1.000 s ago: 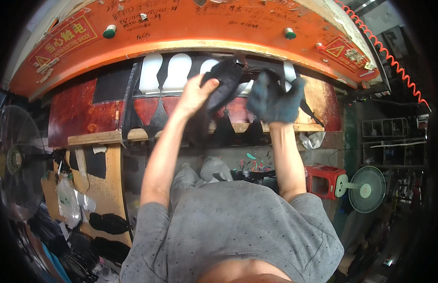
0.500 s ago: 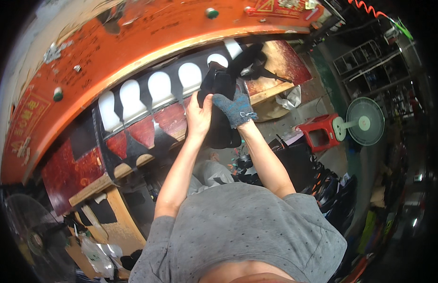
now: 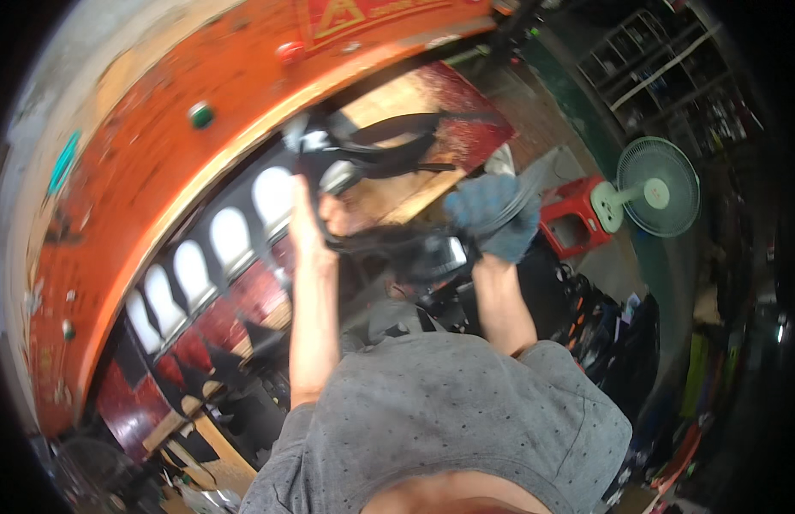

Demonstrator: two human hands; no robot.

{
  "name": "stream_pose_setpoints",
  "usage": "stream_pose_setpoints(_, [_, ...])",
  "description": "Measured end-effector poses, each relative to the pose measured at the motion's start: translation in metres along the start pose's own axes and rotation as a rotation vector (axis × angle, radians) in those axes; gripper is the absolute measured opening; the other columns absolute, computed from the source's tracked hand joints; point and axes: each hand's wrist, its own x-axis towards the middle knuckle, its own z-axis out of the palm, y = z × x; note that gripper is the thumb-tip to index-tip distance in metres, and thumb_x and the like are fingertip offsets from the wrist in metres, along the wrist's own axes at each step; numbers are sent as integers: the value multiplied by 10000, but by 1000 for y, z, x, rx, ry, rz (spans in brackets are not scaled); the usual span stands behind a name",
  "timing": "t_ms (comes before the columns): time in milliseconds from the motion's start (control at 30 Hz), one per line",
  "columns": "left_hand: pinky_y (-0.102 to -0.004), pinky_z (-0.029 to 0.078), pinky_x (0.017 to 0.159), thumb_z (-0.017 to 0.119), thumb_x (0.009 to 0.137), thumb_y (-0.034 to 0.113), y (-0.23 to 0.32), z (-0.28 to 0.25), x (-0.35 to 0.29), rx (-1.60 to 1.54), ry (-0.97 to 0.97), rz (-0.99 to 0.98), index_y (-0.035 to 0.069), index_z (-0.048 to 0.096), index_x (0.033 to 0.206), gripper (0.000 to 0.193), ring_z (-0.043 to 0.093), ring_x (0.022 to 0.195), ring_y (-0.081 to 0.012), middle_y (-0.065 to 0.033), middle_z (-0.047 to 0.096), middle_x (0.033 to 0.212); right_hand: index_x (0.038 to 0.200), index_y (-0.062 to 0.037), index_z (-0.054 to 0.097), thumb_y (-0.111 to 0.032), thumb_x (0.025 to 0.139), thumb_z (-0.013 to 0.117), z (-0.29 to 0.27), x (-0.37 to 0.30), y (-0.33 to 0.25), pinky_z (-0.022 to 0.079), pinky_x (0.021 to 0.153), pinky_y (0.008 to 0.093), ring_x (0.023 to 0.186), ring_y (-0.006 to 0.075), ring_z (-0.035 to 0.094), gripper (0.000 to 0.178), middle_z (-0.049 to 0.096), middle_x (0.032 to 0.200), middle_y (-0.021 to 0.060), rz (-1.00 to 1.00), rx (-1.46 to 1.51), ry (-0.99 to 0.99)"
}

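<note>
Black strip-like sheet material (image 3: 393, 158), with curved gaps through it, is stretched out in front of me, blurred by motion. My bare left hand (image 3: 316, 223) grips its left part, the thumb side toward the material. My right hand (image 3: 496, 218), in a blue-grey knitted glove, is beside the right end of a dark shiny piece (image 3: 436, 257); its fingers are smeared, so its hold is unclear. Left of my left hand, a row of white rounded sole-like shapes (image 3: 230, 240) shows among black sheet on the red bench (image 3: 170, 368).
A long orange beam (image 3: 166, 163) with coloured buttons runs above the bench. At right stand a red stool (image 3: 577, 193) and a white fan (image 3: 657, 193). Dark bags and scraps (image 3: 620, 360) lie below my right arm. A metal rack (image 3: 663, 73) stands farther back.
My hands have moved apart, the gloved one rightward. The stacked black bundle between them is now spread into strips. The view has turned, shifting the bench and white shapes down and left.
</note>
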Motion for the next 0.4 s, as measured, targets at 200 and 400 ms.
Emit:
stream_pose_setpoints(200, [-234, 310, 310, 386, 991, 506, -63, 58, 18, 444, -167, 336, 80, 485, 753, 498, 395, 342, -117, -19, 421, 481, 1075, -81, 625, -190, 865, 646, -116, 3, -100, 482, 918, 452, 980, 266, 618, 237, 660, 1051, 75, -187, -120, 687])
stream_pose_setpoints(400, [-242, 319, 357, 449, 947, 557, -112, 98, 28, 696, 172, 279, 75, 515, 835, 499, 441, 391, -127, -32, 479, 521, 1067, -57, 637, -95, 794, 702, -251, 13, -132, 474, 969, 478, 1006, 303, 632, 283, 672, 1068, 121, -332, -19, 1149])
